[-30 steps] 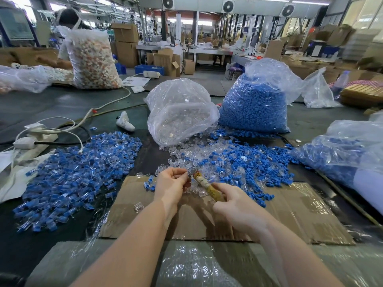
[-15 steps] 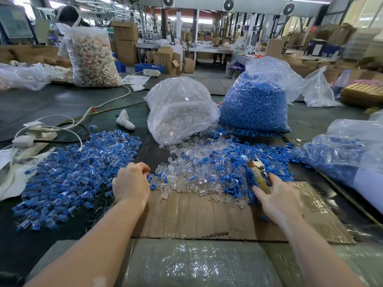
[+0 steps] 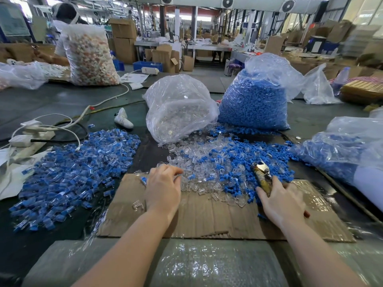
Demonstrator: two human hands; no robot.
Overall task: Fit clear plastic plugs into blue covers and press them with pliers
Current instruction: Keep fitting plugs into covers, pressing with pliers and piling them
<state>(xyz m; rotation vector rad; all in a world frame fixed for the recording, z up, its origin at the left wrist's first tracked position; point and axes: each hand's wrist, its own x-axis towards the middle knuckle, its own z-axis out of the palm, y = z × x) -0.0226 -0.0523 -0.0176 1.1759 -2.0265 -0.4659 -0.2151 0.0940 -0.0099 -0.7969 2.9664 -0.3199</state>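
finished pile (image 3: 68, 172) left, two bags (image 3: 180, 108) behind

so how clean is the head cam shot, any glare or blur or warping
Head view: bright glare on the clear bag and the bubble wrap at the near edge; wide-angle warping bends the table edges; far shelves at upper right are smeared; the left hand and pliers look fairly sharp.

A heap of loose bright blue plastic covers (image 3: 238, 162) mingles with colourless clear plastic plugs (image 3: 203, 179) on a brown corrugated cardboard sheet (image 3: 207, 220). At left, a pile of blue-and-clear fitted pieces (image 3: 72, 172) lies on the dark grey-green table (image 3: 51, 100). The pliers with silver head and yellowish-brown handles (image 3: 262, 177) are at right. Far back, a transparent bag of blue covers (image 3: 255, 104) stands beside a transparent bag of clear plugs (image 3: 178, 112); far left, a bag of orange-and-white pieces (image 3: 89, 56).
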